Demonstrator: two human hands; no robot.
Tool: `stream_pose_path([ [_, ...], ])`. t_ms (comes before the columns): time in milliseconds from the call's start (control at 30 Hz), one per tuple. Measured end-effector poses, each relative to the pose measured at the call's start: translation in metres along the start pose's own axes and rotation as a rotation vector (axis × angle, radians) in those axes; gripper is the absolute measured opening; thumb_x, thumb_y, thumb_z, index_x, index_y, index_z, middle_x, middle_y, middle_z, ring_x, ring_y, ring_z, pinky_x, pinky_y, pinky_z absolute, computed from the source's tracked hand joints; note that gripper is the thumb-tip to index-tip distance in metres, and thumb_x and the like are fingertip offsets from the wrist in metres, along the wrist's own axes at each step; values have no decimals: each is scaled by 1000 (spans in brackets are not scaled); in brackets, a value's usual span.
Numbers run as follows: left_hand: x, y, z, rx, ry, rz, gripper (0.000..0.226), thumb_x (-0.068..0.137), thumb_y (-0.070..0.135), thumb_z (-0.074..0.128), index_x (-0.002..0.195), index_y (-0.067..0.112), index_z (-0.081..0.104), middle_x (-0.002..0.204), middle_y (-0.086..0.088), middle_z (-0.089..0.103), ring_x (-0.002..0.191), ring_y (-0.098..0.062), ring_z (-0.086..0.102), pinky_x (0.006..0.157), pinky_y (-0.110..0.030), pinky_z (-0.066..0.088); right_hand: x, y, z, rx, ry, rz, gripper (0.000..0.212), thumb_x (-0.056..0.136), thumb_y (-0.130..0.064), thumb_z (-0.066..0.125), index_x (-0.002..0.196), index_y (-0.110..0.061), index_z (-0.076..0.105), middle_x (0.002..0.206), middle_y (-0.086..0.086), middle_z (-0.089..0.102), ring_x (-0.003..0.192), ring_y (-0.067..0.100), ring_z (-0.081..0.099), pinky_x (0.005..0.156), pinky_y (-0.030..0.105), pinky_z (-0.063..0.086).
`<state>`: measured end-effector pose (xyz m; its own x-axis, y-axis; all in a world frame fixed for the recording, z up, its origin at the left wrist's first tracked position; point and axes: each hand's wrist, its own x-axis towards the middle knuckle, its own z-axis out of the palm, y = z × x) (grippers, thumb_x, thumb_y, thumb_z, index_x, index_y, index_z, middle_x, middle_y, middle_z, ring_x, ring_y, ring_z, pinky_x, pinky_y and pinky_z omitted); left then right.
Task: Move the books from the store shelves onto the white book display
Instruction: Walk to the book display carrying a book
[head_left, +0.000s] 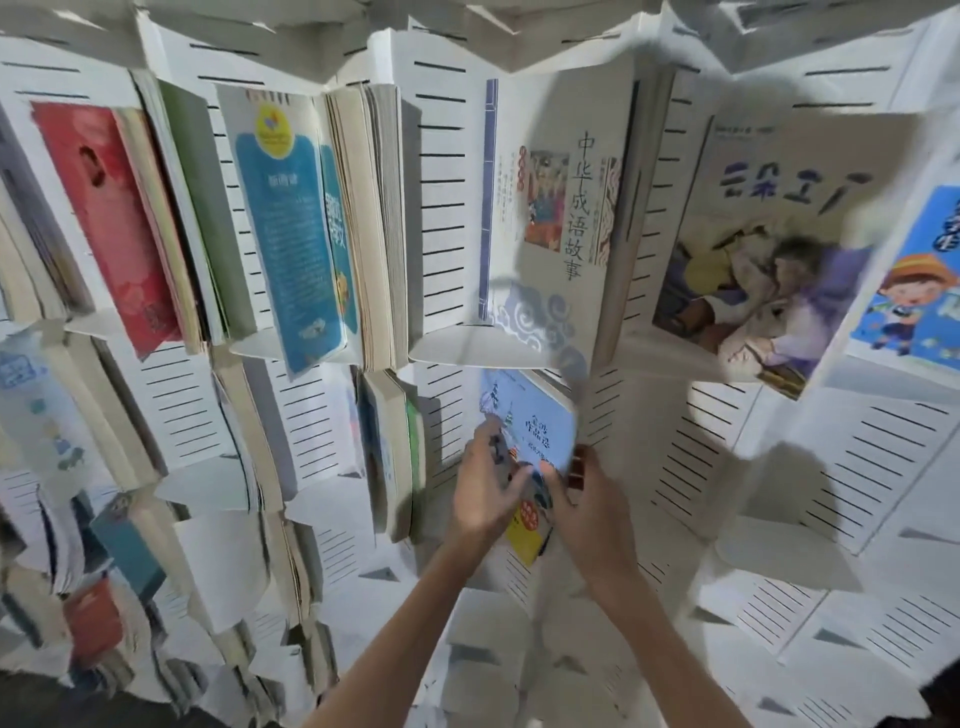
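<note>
Filling the view, a slotted white book display (452, 171) holds books (291, 218).

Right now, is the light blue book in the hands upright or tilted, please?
Tilted: the light blue book leans right, gripped by left hand and right hand.

- Lower cover of the light-blue book (540, 431) hidden behind both hands.
- Books at lower left (98, 613) smeared by blur, titles unreadable.
- Cartoon-boy book (919, 280) cropped by right edge.
</note>
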<state>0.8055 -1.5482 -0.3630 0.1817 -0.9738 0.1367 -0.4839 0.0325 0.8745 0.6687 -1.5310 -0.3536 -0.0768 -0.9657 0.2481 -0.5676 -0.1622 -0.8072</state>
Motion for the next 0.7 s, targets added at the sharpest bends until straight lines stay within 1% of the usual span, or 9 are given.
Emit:
stream_pose_path([
  [67, 2, -6, 2, 18, 3, 27, 61, 84, 29, 75, 136, 27, 43, 124, 2, 61, 112, -21, 60, 93, -45, 53, 0, 4, -9, -94, -57, -23, 27, 96, -48, 60, 116, -28, 58, 95, -12, 64, 83, 4, 65, 60, 8, 42],
  [167, 3, -16, 4, -71, -15, -15, 71, 81, 24, 81, 137, 39, 40, 130, 6, 56, 120, -17, 56, 101, -43, 51, -4, 10, -20, -208, -177, 2, 34, 93, -50, 63, 123, -41, 52, 96, -13, 54, 76, -1, 60, 60, 12, 43],
  [233, 0, -20, 6, -109, -43, -37, 81, 80, 22, 84, 145, 34, 37, 138, 3, 51, 129, -17, 51, 108, -39, 46, -5, 15, -19, -157, -186, 57, 25, 91, -44, 68, 107, -47, 50, 85, -14, 61, 67, 1, 64, 61, 26, 55],
  [300, -2, -22, 9, -115, -49, -40, 89, 79, 28, 86, 150, 32, 31, 143, -3, 50, 133, -20, 50, 108, -43, 47, -4, 19, -14, -69, -157, 103, 30, 90, -31, 73, 93, -47, 48, 75, -13, 65, 59, 5, 68, 59, 40, 61],
  [333, -1, -22, 11, -120, -47, -42, 91, 79, 29, 86, 150, 32, 30, 143, -5, 51, 132, -23, 51, 106, -46, 48, -3, 19, -12, -54, -154, 109, 31, 90, -25, 72, 92, -44, 48, 75, -11, 66, 59, 5, 69, 60, 42, 61],
  [400, 2, -17, 12, -142, -33, -60, 91, 79, 22, 86, 150, 31, 30, 140, -6, 52, 130, -25, 54, 104, -45, 50, 0, 14, -11, -54, -162, 110, 24, 94, -21, 68, 96, -35, 49, 77, -9, 68, 63, 3, 69, 63, 36, 61],
  [467, 7, -12, 12, -190, -28, -98, 91, 78, 17, 86, 148, 36, 30, 136, -6, 54, 126, -26, 56, 103, -44, 51, 4, 8, -15, -63, -157, 90, 20, 96, -19, 65, 103, -30, 49, 82, -7, 69, 68, 2, 69, 63, 29, 60],
  [600, 11, -11, 12, -180, 8, -130, 98, 72, 25, 88, 145, 47, 26, 131, -6, 56, 120, -27, 58, 102, -49, 52, 4, 9, -20, 13, -131, 62, 24, 95, -14, 66, 112, -23, 51, 83, -6, 70, 68, -2, 70, 58, 16, 55],
  [700, 12, -14, 12, -164, 4, -128, 102, 70, 29, 89, 146, 48, 24, 132, -5, 58, 119, -25, 60, 100, -48, 53, 3, 15, -17, 15, -134, 68, 21, 96, -18, 66, 110, -21, 52, 87, -4, 70, 69, -1, 70, 59, 13, 53],
])
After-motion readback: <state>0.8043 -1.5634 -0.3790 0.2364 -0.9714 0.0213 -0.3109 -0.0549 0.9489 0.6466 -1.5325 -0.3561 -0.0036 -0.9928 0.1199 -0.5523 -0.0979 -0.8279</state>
